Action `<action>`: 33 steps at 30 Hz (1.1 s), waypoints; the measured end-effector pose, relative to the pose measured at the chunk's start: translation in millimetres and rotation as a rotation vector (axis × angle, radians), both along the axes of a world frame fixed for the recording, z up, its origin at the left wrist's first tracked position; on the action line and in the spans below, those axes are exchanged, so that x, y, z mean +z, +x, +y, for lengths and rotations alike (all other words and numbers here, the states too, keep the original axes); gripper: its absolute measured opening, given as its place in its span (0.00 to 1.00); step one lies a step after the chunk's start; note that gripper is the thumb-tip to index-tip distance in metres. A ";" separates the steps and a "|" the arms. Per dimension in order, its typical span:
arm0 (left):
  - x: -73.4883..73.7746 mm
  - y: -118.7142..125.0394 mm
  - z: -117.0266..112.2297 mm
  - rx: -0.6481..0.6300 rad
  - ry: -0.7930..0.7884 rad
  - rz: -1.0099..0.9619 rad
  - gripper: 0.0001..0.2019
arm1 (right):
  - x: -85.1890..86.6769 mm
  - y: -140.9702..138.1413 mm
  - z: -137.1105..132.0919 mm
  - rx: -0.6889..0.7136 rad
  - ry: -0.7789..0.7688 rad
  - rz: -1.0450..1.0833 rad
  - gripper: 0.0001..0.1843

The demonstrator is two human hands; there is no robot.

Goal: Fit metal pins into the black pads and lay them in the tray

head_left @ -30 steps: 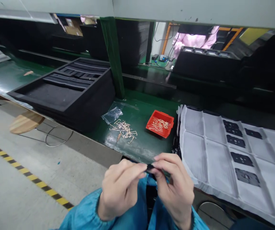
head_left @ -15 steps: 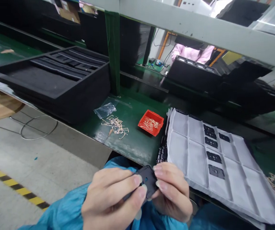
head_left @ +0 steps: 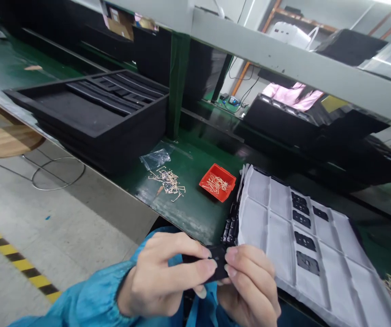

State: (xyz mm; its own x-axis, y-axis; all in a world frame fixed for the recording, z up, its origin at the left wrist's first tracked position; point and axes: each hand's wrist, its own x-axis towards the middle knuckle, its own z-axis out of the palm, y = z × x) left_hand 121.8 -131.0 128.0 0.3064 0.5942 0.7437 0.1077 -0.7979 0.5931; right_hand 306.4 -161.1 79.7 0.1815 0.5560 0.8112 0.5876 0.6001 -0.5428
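Between my two hands, close to my body and just off the bench edge, is a small flat black plastic plate (head_left: 220, 262). My left hand (head_left: 168, 272) is closed on its left side, thumb and fingers pinching it. Fingertips of my right hand (head_left: 249, 281) grip its right edge. Fingers cover much of the plate, so its details are partly hidden. To the right lies a stack of trays topped with a white cloth-like sheet (head_left: 280, 281) with shallow pockets. Several similar black plates (head_left: 307, 262) rest in those pockets.
A red bin (head_left: 217, 182) holds thin bent pieces. A loose pile of such pieces (head_left: 170, 181) lies beside a clear plastic bag (head_left: 156, 159). Left stands a large black foam tray (head_left: 89, 109). Behind are a green post (head_left: 179, 86) and a person in pink (head_left: 294, 95).
The camera view has shifted, so the bench things sit lower in the picture. The plate has been tilted between my hands, and my left fingers now cover it differently.
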 end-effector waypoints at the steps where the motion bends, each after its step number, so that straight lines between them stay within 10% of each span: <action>1: -2.7 0.4 1.1 -0.002 -0.010 -0.025 0.18 | 3.1 -1.1 1.4 -0.018 0.095 -0.024 0.03; 5: -4.1 1.0 5.1 -0.001 0.047 0.000 0.15 | 18.2 -7.6 9.7 -0.074 0.390 -0.093 0.06; 16: 9.8 10.3 11.5 0.028 0.161 0.034 0.09 | 33.8 0.1 23.7 0.019 0.399 -0.135 0.15; 21: -5.7 -0.8 23.9 0.012 0.070 0.120 0.09 | 8.1 13.0 30.7 0.067 0.152 -0.128 0.10; 27: -31.5 -2.0 177.5 0.273 -0.512 0.229 0.11 | -79.3 -9.2 35.1 -0.019 -0.470 0.229 0.15; 33: -18.6 144.0 328.0 0.115 -0.689 0.519 0.15 | -125.4 -22.7 49.8 -0.007 -0.686 0.311 0.23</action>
